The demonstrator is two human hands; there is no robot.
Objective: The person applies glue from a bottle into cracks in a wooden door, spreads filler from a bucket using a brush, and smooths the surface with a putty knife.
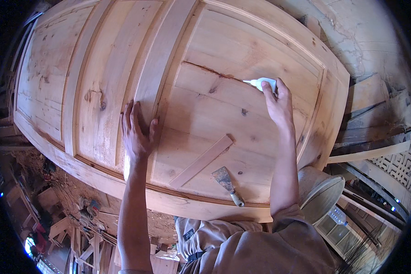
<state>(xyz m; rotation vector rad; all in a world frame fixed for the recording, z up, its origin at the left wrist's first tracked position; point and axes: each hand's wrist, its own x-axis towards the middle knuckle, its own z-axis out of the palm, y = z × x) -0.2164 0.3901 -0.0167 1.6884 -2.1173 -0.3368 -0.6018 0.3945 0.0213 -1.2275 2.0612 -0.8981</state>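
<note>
A large panelled wooden door point(100, 68) lies flat in front of me. My left hand point(137, 130) rests palm down on the door's middle upright, fingers spread. My right hand point(278, 102) grips a small white glue bottle point(261, 83), its nozzle pointing left at the end of a dark crack point(210, 71) that runs across the right panel. A thin wooden strip point(201, 160) lies loose on that panel below the crack. Beside it lies a putty knife point(227, 185) with a stained blade and pale handle, near the door's front edge.
Stacked planks and timber point(374, 118) lie to the right of the door. A round pale drum point(322, 194) stands by my right elbow. Wood offcuts and tools point(84, 214) litter the dirt floor below the door's front edge.
</note>
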